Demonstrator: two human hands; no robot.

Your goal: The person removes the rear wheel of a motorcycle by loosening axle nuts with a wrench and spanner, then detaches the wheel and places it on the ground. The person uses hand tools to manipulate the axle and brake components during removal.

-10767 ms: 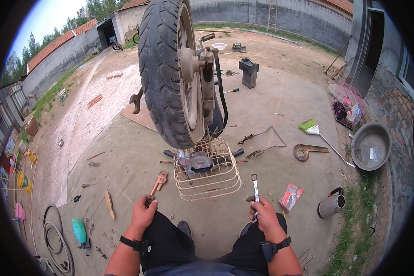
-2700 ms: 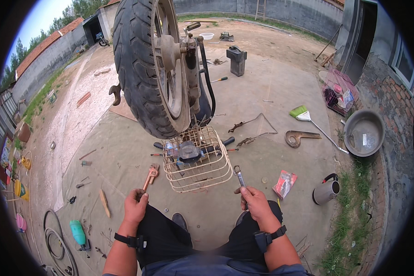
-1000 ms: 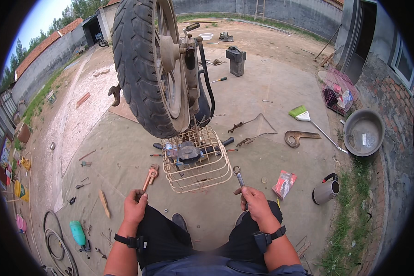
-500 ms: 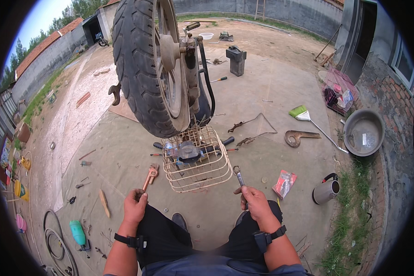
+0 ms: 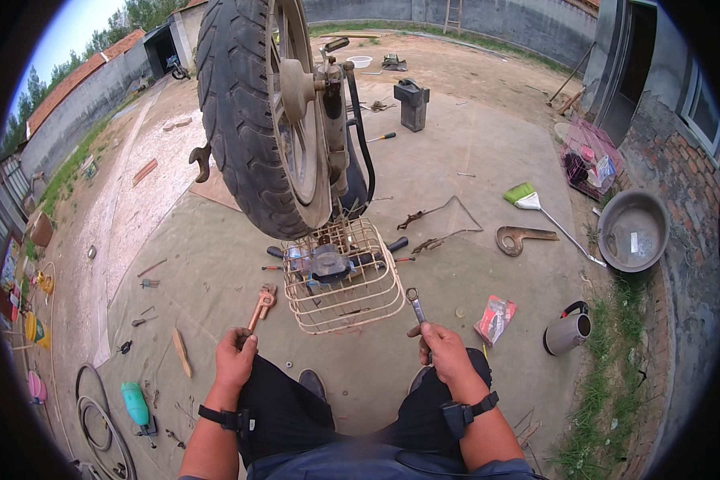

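My left hand (image 5: 235, 357) is closed round the handle of an orange pipe wrench (image 5: 263, 305), its jaw end pointing away from me. In my right hand (image 5: 445, 352) is a steel ring spanner (image 5: 414, 305), its ring end upward and its lower part covered by my fingers. Ahead of both hands stands an upturned two-wheeler, its large black tyre (image 5: 230, 128) on a spoked metal wheel (image 5: 296, 96). Below the wheel a cream wire basket (image 5: 352, 316) rests near the ground, between the two tools. Neither tool touches the basket or wheel.
On the right lie a red packet (image 5: 496, 320), a metal jug (image 5: 566, 333), a curved metal cover (image 5: 524, 238), a broom (image 5: 564, 228) and a grey basin (image 5: 634, 232). To the left are a teal bottle (image 5: 135, 404), a hose (image 5: 96, 424) and a wooden piece (image 5: 182, 353). A dark box (image 5: 412, 106) stands behind.
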